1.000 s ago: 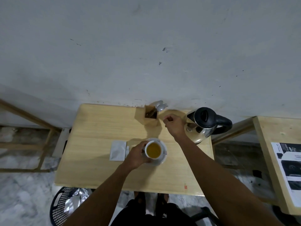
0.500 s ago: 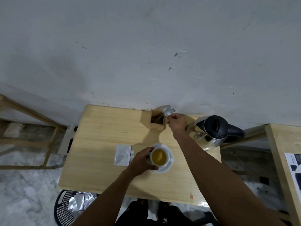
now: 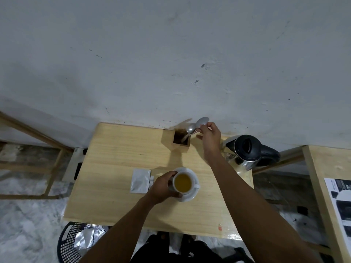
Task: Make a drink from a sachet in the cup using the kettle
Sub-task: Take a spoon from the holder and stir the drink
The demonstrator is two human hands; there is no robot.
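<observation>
A white cup (image 3: pixel 183 182) of yellow-brown drink stands on a white saucer (image 3: pixel 191 197) near the middle of the wooden table (image 3: pixel 117 158). My left hand (image 3: pixel 163 186) grips the cup's left side. My right hand (image 3: pixel 209 135) is at the table's far edge, pinching a metal spoon (image 3: pixel 202 122) lifted above a small wooden holder (image 3: pixel 181 139); another spoon (image 3: pixel 190 128) leans in that holder. A silver sachet (image 3: pixel 140 180) lies flat left of the cup. The steel kettle (image 3: pixel 245 151) with a black lid stands at the right edge.
A grey wall rises right behind the table. A black mesh basket (image 3: pixel 70 242) with silver wrappers sits on the floor at the lower left. A second wooden table (image 3: pixel 321 168) with a printed sheet (image 3: pixel 340 204) stands to the right. Wooden frames lie to the left.
My right hand has reached from the table's middle to the wooden holder and taken a spoon, lifting it upward. My left hand has stayed on the cup.
</observation>
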